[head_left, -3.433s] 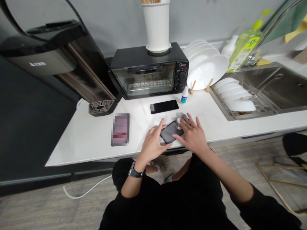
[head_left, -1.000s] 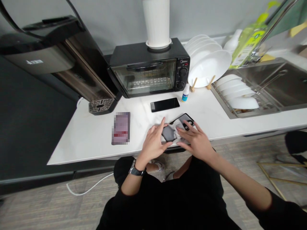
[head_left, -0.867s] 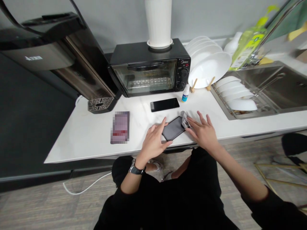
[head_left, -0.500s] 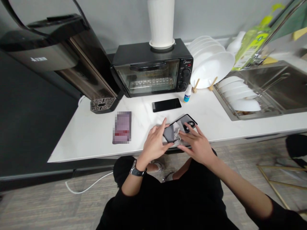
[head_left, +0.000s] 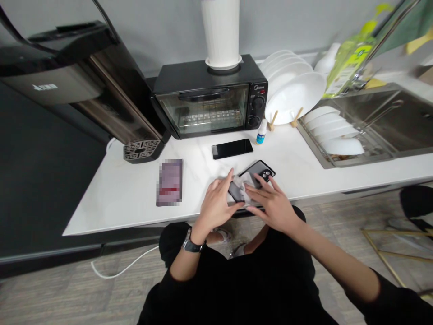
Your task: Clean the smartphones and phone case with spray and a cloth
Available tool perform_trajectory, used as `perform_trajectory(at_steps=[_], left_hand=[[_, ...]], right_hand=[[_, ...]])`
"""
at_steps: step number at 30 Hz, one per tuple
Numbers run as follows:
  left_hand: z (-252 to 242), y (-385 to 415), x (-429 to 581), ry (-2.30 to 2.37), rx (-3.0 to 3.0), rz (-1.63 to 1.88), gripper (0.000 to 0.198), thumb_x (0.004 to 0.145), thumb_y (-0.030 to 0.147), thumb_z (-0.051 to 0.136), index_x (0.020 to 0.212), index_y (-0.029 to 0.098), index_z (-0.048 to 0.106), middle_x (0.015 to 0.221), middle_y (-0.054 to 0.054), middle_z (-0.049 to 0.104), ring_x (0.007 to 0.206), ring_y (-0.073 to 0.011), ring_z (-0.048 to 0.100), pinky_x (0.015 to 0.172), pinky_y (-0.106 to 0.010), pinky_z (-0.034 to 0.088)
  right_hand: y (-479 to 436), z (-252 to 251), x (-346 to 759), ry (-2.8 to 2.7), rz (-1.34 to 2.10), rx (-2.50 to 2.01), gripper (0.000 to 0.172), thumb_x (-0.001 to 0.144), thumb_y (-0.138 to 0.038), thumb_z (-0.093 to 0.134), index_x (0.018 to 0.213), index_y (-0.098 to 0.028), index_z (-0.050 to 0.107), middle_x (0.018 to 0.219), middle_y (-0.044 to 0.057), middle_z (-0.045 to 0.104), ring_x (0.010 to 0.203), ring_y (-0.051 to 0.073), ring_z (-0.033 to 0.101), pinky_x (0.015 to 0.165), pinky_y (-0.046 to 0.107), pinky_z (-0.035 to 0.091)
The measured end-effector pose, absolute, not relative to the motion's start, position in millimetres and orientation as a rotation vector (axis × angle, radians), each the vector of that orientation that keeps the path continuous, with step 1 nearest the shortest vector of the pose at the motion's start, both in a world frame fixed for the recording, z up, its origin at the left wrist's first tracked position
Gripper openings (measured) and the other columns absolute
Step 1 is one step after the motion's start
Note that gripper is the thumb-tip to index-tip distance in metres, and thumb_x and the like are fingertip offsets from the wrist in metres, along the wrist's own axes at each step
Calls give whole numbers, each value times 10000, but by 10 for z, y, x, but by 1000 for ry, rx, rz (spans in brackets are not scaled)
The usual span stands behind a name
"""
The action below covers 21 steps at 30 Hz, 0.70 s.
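Note:
A grey, black-rimmed smartphone (head_left: 257, 170) lies back up near the counter's front edge, its round camera block at the far right end. My left hand (head_left: 216, 198) is at its left end, thumb and fingers on either side, steadying it. My right hand (head_left: 272, 203) presses a crumpled white tissue (head_left: 244, 184) against the phone's back with its fingertips. The hands and tissue hide the phone's lower left part. Beyond them lies a second, black smartphone (head_left: 232, 149), screen up. A small white spray bottle (head_left: 261, 132) with a blue label stands beside it.
A pixelated purple item (head_left: 169, 183) lies on the counter (head_left: 111, 198) to the left. Behind stand a drink dispenser (head_left: 142, 151), a toaster oven (head_left: 211, 108) with a white pot (head_left: 221, 36) on top, and racked plates (head_left: 296, 97). The sink (head_left: 385, 117) is at right.
My right hand has slid the tissue left along the phone's back, away from the camera block. My left hand stays at the phone's end. The whole view has shifted slightly.

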<state>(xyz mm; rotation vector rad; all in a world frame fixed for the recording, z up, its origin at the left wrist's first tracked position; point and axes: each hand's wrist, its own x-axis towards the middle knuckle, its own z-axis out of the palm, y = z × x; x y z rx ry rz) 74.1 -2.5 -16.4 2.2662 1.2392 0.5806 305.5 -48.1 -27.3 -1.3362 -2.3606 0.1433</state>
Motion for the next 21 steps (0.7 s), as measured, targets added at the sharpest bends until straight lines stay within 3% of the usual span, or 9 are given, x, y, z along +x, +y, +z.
perform_trajectory(at_steps=[5,9,12,16,21], left_hand=[[-154,5,782,1219,2270,593,1153,860,346,819,1708,335,37,1597,-49,545,1333,-319,505,1166,-501,392],[-178,5,754,1227,2255,591,1132,860,258,772,1714,299,29,1561,-69,573,1289,-312,526,1133,-478,438],[-174,-15,726,1238,2235,579,1160,826,187,763,1714,293,24,1562,-66,569,1276,-308,531,1115,-460,459],[-139,-20,747,1218,2247,583,1171,849,303,820,1709,323,26,1581,-43,562,1326,-318,511,1172,-495,402],[-143,4,776,1213,2255,586,1185,852,337,838,1703,364,13,1589,-16,557,1335,-312,509,1179,-500,395]], right_hand=[[-214,-296,3322,-2124,-88,-1633,497,1062,-475,531,1451,-185,641,1487,117,655,1598,438,273,1253,759,218],[-322,-301,2673,-2223,148,-1371,652,1015,-587,578,1455,-107,620,1474,184,653,1586,402,325,1261,680,310],[-502,-265,2546,-2299,260,-1257,657,1026,-591,565,1476,-113,601,1494,150,644,1571,358,372,1280,628,320],[-478,-258,3142,-2270,100,-1448,458,1078,-458,525,1454,-224,641,1465,54,677,1578,364,357,1285,680,252],[-222,-320,3274,-2095,-101,-1647,521,1067,-485,532,1460,-157,632,1483,122,658,1586,448,294,1246,753,245]])
